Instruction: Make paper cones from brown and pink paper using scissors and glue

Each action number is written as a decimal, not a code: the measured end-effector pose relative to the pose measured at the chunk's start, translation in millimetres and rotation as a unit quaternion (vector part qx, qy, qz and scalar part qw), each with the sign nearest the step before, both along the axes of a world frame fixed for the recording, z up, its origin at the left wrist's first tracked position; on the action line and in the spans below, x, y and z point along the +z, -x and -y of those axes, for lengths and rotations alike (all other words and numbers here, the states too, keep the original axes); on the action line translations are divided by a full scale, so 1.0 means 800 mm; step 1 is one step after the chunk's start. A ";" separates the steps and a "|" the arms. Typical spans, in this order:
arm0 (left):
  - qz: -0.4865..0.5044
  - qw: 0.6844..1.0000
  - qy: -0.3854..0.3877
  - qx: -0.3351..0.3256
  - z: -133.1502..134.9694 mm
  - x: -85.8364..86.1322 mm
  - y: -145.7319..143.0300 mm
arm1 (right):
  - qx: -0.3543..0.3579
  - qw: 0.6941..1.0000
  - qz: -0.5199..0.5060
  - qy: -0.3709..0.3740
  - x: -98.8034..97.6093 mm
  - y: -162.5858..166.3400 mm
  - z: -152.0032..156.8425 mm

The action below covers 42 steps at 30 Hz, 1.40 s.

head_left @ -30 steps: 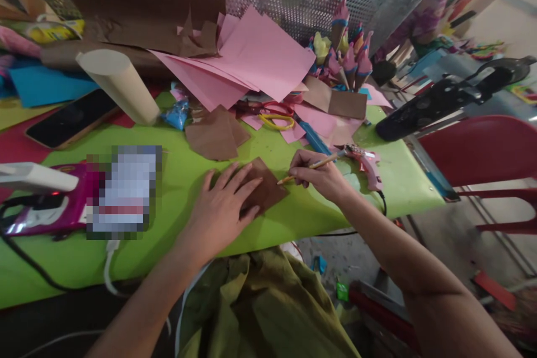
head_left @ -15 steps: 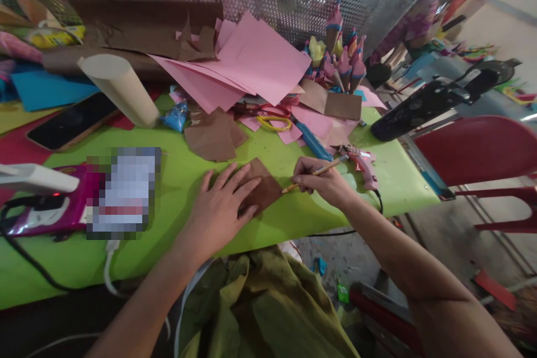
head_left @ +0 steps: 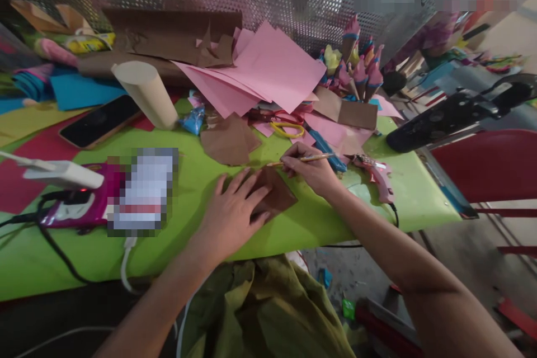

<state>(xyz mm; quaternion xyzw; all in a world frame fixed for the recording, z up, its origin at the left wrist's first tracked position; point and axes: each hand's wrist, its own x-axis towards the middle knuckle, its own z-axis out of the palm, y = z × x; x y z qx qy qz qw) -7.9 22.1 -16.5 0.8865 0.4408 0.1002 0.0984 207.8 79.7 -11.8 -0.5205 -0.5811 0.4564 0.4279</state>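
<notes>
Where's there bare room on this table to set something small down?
On the green tabletop, bare patches lie at the right end, beyond the pink glue gun, and between the blurred rectangular device and the left hand. It's crowded along the back, with pink paper sheets, rolled brown paper and pink-topped paper cones.

At six o'clock an olive-green garment (head_left: 272, 307) covered the lap, its cloth loose and rumpled, with deep folds and dark hollows between them. A thin white line (head_left: 183, 319) ran along its edge toward seven o'clock; whether trim or cord could not be told. The left arm (head_left: 176, 285), at seven o'clock, was bare, as were the right arm (head_left: 390, 246), at four o'clock, the left hand (head_left: 235, 207) and the right hand (head_left: 310, 170).
</notes>
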 end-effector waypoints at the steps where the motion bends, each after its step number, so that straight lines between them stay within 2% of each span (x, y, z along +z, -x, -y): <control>1: 0.001 1.000 0.000 0.001 0.000 0.000 0.000 | -0.002 1.000 0.003 -0.002 -0.001 0.000 0.000; 13: 0.000 1.000 0.004 0.001 0.000 -0.001 0.001 | 0.012 0.998 0.058 -0.002 0.008 -0.003 0.006; 21: -0.014 1.000 0.011 0.001 0.000 0.004 0.000 | 0.043 0.996 0.073 0.024 0.022 -0.013 0.029; 32: -0.020 1.000 0.021 -0.009 -0.002 0.003 0.002 | 0.041 0.994 0.079 0.060 0.027 -0.031 0.070; 39: -0.011 1.000 0.021 -0.007 -0.002 0.005 0.002 | 0.041 0.994 0.065 0.080 0.028 -0.036 0.074; 42: -0.008 1.000 0.020 -0.008 -0.002 0.005 0.002 | 0.027 0.997 0.041 0.068 0.030 -0.035 0.068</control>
